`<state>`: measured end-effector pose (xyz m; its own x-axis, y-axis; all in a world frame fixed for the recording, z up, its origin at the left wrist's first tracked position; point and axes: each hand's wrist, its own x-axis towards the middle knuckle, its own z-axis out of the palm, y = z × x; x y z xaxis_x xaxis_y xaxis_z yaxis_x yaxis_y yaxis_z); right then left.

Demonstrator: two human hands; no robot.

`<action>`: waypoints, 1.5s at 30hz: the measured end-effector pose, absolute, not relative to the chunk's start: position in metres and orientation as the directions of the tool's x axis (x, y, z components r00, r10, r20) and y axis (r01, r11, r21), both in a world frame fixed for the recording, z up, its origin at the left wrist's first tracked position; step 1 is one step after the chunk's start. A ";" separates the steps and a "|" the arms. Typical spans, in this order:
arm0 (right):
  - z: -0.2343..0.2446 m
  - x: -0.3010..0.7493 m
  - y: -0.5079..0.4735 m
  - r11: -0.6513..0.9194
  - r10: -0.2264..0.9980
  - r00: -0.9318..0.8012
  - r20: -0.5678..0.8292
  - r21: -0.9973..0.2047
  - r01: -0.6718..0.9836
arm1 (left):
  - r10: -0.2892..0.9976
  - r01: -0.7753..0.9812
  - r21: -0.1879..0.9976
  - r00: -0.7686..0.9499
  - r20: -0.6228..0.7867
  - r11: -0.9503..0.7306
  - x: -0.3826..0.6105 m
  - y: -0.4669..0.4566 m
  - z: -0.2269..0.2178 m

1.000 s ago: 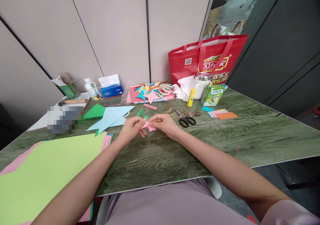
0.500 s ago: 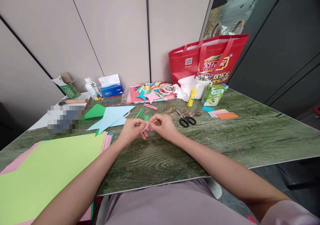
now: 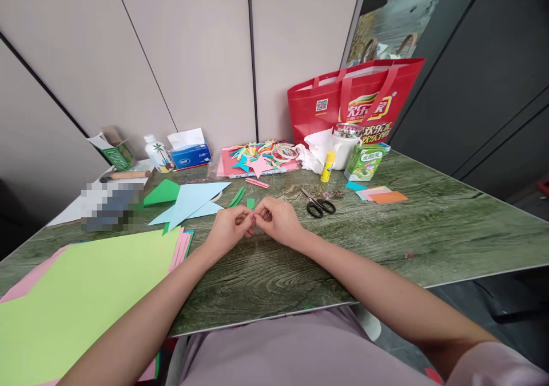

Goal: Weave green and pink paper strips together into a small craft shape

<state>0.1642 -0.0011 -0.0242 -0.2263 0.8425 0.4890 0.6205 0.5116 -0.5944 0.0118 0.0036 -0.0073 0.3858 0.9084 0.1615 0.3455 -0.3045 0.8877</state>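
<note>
My left hand (image 3: pixel 229 229) and my right hand (image 3: pixel 279 220) meet fingertip to fingertip above the table. Both are closed in a pinch. Between them is the small piece of pink paper seen in the earlier view; the fingers now cover nearly all of it. Just behind the fingertips lies a small green paper piece (image 3: pixel 250 203). Green paper strips (image 3: pixel 237 197) and pink paper strips (image 3: pixel 257 183) rest farther back. To the right of my right hand are black-handled scissors (image 3: pixel 317 206), lying with their blades pointing away.
Large light-green sheets (image 3: pixel 94 294) and a pale-blue folded paper (image 3: pixel 193 197) lie left. Paper stars (image 3: pixel 258 166), a tissue box (image 3: pixel 191 156) and a glue stick (image 3: pixel 327 167) are at the back. A juice carton (image 3: pixel 364 164), white mug (image 3: pixel 343 151), red bag (image 3: pixel 317 108) and coloured slips (image 3: pixel 388 198) occupy the right.
My hands have drawn closer, with fingertips now touching. The pink paper, visible between them before, is now mostly covered by the fingers. The view has shifted slightly.
</note>
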 end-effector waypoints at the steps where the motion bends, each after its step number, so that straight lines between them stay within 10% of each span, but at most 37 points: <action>1: -0.023 0.165 -0.001 0.509 0.846 -0.234 0.480 -0.593 0.624 | 0.906 0.348 0.883 0.387 0.170 -0.315 0.011 0.003 -0.008; 8: -0.017 0.168 -0.001 0.500 0.855 -0.266 0.445 -0.574 0.648 | 0.916 0.326 0.908 0.378 0.130 -0.263 0.013 0.003 -0.005; 18: -0.033 0.168 0.018 0.234 0.952 -0.236 0.193 -0.959 0.162 | 0.903 0.442 0.832 0.403 0.150 -0.336 0.008 0.007 -0.008; 31: -0.029 0.170 0.020 -0.030 0.983 -0.183 -0.012 -0.995 -0.100 | 0.653 0.479 0.444 0.581 0.486 -0.757 -0.003 0.019 -0.008; 39: -0.030 0.169 0.015 -0.138 0.921 -0.361 -0.143 -0.990 0.040 | 0.709 0.596 0.480 0.700 0.082 -0.644 -0.016 0.020 0.002; 45: -0.031 0.168 0.015 -0.162 0.909 -0.381 -0.169 -0.985 0.052 | 0.748 0.631 0.513 0.663 0.031 -0.581 -0.014 0.017 0.005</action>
<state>0.1683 0.0146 -0.0313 -0.3805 0.9091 -0.1694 0.0524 -0.1617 -0.9854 -0.0145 0.0169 0.0051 0.6631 0.7479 0.0311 0.6315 -0.5812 0.5133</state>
